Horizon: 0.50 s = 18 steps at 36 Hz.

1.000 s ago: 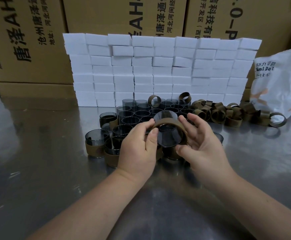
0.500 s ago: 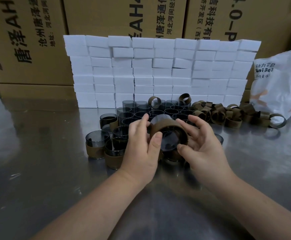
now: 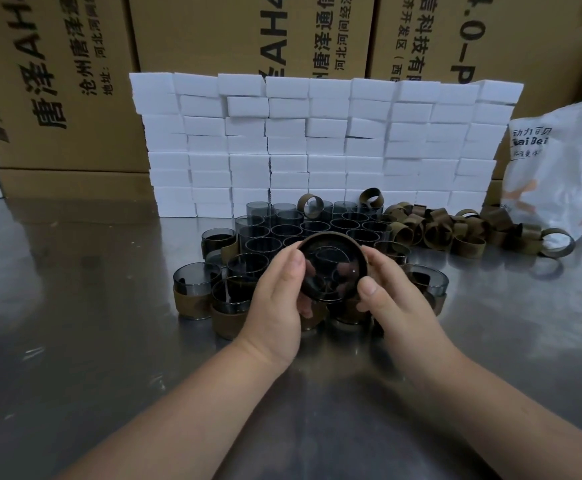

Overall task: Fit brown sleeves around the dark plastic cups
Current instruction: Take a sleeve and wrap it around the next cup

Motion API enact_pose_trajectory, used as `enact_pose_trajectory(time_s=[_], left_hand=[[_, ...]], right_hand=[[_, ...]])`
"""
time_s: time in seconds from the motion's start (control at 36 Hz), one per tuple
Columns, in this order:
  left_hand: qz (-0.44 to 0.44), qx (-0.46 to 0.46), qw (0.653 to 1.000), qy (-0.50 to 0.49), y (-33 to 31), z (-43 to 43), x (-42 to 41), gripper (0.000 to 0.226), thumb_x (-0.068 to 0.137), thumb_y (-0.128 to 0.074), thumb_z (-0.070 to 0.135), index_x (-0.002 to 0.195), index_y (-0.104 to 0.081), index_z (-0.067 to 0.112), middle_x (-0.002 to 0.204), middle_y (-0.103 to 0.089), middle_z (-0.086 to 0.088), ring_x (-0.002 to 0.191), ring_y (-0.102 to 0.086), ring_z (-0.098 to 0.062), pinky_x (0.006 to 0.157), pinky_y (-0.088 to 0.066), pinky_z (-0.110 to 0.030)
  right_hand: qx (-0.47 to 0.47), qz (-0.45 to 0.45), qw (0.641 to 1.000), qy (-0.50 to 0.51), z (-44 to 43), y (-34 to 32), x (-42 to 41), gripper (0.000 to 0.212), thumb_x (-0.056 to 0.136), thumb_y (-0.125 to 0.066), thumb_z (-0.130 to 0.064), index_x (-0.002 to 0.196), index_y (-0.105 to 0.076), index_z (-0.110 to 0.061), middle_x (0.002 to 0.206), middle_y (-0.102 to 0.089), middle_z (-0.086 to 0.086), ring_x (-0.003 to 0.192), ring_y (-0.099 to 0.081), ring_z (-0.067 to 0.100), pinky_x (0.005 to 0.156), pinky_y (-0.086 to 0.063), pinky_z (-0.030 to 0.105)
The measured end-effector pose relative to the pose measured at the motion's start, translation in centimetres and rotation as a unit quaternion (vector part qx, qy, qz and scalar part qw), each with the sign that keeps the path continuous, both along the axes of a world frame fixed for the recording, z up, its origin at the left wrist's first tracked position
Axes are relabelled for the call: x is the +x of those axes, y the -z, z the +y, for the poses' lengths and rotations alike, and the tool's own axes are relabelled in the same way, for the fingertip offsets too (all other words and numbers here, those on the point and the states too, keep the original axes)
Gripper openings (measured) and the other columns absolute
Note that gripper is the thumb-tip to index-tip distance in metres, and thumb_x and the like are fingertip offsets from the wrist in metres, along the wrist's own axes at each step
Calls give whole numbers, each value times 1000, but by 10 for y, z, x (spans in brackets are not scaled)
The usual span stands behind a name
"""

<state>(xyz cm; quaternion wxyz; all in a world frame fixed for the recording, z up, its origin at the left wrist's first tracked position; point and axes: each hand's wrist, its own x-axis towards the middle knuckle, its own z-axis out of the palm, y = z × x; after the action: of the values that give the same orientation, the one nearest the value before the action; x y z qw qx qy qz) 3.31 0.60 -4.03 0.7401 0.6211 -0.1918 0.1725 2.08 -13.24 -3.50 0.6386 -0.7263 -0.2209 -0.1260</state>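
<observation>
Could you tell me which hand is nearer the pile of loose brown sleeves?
Right. The right hand is in front and left of the pile; the left hand is farther, across the held cup.

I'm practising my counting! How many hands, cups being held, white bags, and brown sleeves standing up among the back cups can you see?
Hands: 2 (left hand, right hand)
Held cup: 1
White bag: 1
Upright sleeves: 2
Total: 6
</observation>
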Motion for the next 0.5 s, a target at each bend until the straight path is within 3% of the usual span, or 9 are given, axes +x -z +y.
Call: enact_pose_trajectory(time_s=[0.06,0.11,0.19,0.28,0.33,0.5], left_hand=[[43,-15,998,39,-3,0,-1,35,78,-45,51,82,-70,28,81,-62,-2,63,-53,-7,49,-39,-17],[89,-23,993,74,-6,1,-2,38,76,-45,51,88,-65,21,85,-57,-9,60,-48,-10,50,-40,-20],[127,-44,984,121,-8,2,-2,35,77,-57,48,94,-62,18,80,-54,-6,54,-44,-9,53,-40,-22],[158,-70,970,171,-11,5,-2,38,69,-55,49,92,-64,20,76,-52,-1,53,-42,-9,57,-40,-24],[185,-95,956,207,-14,7,-1,39,64,-59,47,91,-66,21,78,-54,-1,55,-42,-10,55,-42,-23],[220,-153,928,259,-15,11,2,42,60,-69,39,96,-64,17,84,-54,-3,58,-43,-11,55,-46,-23]], right_hand=[[1,15,1000,3,-1,-1,0,65,75,-50,-43,134,-44,-16,115,-62,-5,96,-60,-7,76,-46,9],[9,26,1000,13,-2,-2,0,67,80,-55,-49,135,-45,-14,117,-63,4,102,-62,11,85,-50,24],[14,34,999,27,-1,-4,0,65,78,-50,-48,133,-48,-13,114,-64,11,102,-61,26,91,-48,42],[15,35,999,27,-2,-4,2,63,76,-45,-44,129,-51,-10,109,-64,15,93,-60,29,81,-47,37],[26,40,999,25,-2,-4,2,63,75,-47,-43,128,-51,-9,104,-62,15,86,-58,22,74,-46,30],[43,36,998,14,-4,-3,4,59,75,-49,-44,125,-53,-14,103,-59,18,88,-55,21,75,-44,30]])
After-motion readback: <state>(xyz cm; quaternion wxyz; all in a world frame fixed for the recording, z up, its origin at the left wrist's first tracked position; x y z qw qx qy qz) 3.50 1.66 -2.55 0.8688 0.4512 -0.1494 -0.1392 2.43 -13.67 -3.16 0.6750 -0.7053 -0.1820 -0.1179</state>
